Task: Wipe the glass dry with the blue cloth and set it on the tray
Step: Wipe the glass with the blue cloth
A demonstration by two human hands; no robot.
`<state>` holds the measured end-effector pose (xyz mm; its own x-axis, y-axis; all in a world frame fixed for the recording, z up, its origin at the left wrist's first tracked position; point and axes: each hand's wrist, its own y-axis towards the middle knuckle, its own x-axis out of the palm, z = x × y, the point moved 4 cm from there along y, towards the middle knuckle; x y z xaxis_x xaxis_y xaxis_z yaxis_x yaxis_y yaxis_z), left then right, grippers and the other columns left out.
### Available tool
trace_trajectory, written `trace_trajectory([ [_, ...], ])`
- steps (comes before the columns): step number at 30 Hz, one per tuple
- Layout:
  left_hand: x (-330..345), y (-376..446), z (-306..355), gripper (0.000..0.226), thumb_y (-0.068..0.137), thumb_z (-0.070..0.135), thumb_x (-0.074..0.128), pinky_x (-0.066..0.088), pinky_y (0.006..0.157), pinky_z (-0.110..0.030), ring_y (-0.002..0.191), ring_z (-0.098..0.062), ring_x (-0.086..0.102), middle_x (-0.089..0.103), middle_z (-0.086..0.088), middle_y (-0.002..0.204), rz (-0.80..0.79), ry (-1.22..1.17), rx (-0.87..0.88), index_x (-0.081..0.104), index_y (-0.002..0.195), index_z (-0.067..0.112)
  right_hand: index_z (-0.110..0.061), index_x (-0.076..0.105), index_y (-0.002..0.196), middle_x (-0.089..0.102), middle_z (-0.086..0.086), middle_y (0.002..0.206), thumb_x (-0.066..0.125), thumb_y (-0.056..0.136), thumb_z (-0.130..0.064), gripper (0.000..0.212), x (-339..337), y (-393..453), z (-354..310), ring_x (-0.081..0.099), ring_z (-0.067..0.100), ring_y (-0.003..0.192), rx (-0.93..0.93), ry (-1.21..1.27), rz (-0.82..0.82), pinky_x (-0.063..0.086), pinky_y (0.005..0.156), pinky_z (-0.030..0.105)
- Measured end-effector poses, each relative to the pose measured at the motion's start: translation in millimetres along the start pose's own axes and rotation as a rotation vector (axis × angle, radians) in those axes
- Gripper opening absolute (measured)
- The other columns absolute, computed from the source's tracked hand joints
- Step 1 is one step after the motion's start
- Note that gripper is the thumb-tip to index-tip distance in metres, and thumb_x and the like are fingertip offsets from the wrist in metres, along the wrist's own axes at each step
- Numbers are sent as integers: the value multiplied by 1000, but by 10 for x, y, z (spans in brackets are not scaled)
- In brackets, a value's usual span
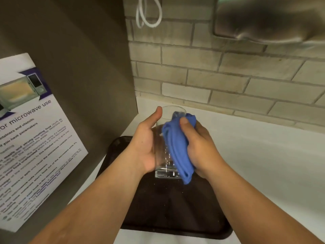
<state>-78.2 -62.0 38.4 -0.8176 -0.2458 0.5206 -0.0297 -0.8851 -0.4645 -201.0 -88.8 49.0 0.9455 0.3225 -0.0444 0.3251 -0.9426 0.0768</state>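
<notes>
A tall clear glass [162,143] is held upright above the dark tray [175,217], its thick base just over the tray's far part. My left hand [147,143] wraps the glass's left side, thumb near the rim. My right hand [198,147] presses a bunched blue cloth [175,148] against the glass's right side, from the rim down past the base. The cloth hides most of that side. Small drops speckle the tray under the glass.
The tray lies on a white counter [263,164]. A grey panel with a microwave-use notice [31,147] stands close on the left. A brick-tiled wall [228,76] runs behind, with a white cable loop [149,13] and a metal fixture [269,18] high up.
</notes>
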Motion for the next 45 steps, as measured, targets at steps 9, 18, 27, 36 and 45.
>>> trace_trajectory([
  [9,17,32,-111,75,85,71,60,57,100,-47,113,-37,73,78,-22,123,28,85,26,78,123,8,-27,52,140,72,-8,113,49,101,-42,42,44,40,45,70,4,103,-48,-159,64,53,91,21],
  [18,43,107,-107,66,89,65,64,59,87,-43,85,-29,81,83,-17,93,4,14,61,75,111,3,-21,62,126,77,-5,103,51,102,-32,28,-23,-130,156,74,7,99,90,-97,2,57,86,23],
  [27,134,49,-151,59,75,52,69,61,88,-43,92,-29,81,82,-18,112,-64,-134,146,82,113,8,-21,69,114,75,0,103,46,100,-46,36,-59,224,-150,72,17,97,14,-174,208,56,88,33],
  [36,58,66,-185,66,82,60,72,62,83,-40,85,-29,77,77,-17,94,-3,-107,86,75,117,5,-27,44,141,70,-13,102,57,96,-42,50,80,-99,-88,71,0,89,-92,-355,29,55,74,10],
  [45,12,42,-1,73,85,70,65,59,90,-49,90,-37,76,79,-19,97,79,-125,67,75,104,1,-32,68,91,79,-15,77,48,98,-45,25,-66,-90,13,73,-3,78,95,-91,-36,56,81,23],
])
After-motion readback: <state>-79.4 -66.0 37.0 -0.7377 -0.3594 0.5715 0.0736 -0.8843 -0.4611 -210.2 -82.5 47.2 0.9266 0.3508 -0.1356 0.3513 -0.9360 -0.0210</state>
